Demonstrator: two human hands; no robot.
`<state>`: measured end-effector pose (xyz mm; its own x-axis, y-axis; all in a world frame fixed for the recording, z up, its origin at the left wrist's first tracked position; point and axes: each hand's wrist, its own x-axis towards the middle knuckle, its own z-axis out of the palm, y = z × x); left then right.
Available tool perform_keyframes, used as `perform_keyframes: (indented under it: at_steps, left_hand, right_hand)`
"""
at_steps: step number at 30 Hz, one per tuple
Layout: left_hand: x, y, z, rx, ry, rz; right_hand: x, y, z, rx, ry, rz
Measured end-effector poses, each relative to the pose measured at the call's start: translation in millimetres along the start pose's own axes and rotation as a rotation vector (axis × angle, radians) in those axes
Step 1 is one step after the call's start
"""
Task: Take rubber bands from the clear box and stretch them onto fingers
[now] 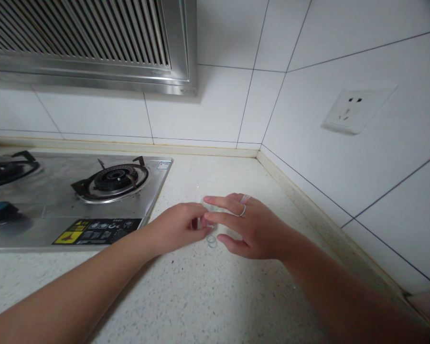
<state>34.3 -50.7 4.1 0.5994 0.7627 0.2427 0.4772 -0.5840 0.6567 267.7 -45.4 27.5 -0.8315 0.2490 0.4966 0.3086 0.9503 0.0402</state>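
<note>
Both my hands meet over the speckled white countertop (208, 291), right of the stove. My left hand (179, 227) is curled, its fingertips pinching a small clear object (206, 210) that I cannot make out well. My right hand (249, 227) has its fingers stretched out toward the left, touching the same clear object; there is a ring on one finger. A small clear ring-shaped piece (211, 241) lies on the counter just below the fingertips.
A steel gas stove (57, 200) with a burner (115, 179) lies to the left, and a range hood (89, 43) hangs above it. White tiled walls meet in the corner behind. A wall socket (349, 112) is on the right wall.
</note>
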Motion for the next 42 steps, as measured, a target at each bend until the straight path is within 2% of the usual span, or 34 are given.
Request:
perform_keyframes:
  at_steps: [5,8,10,15,20,26,29,34,37,42]
  left_hand:
    - [5.7,-6.0,-7.3,-0.451,0.238,-0.184]
    - [6.3,-5.2,-8.3,-0.724,0.369,-0.189]
    - [6.0,-3.2,-7.1,-0.827,0.406,-0.169]
    - [6.2,-1.7,-2.0,-0.882,0.334,-0.102]
    - [6.4,-4.1,-0.9,-0.868,0.309,-0.094]
    - [5.7,-1.8,-2.4,-0.802,0.397,-0.110]
    - [6.7,-1.2,-2.1,-0.820,0.399,-0.118]
    - [8.0,-3.0,0.0,-0.882,0.347,-0.101]
    - [7.1,-3.4,1.9,-0.884,0.310,-0.075]
    - [3.4,6.0,7.7,-0.915,0.128,-0.018]
  right_hand:
    - [-2.3,1.9,-2.7,0.301,0.136,0.109]
    - [-2.1,-0.1,-2.7,0.508,0.164,0.135]
    - [-1.5,-1.9,-1.3,0.601,0.155,0.144]
    - [-0.2,-3.6,6.0,0.680,0.107,0.138]
    - [-1.7,-4.1,8.4,0.654,0.072,0.159]
    - [-2.5,-4.8,6.6,0.622,0.060,0.211]
    - [-2.7,-5.2,6.6,0.628,0.065,0.205]
    - [-3.7,-5.8,5.4,0.645,0.067,0.166]
    - [-3.5,-8.5,4.6,0.660,0.019,0.161]
    - [0.3,-17.1,5.8,0.687,-0.078,0.133]
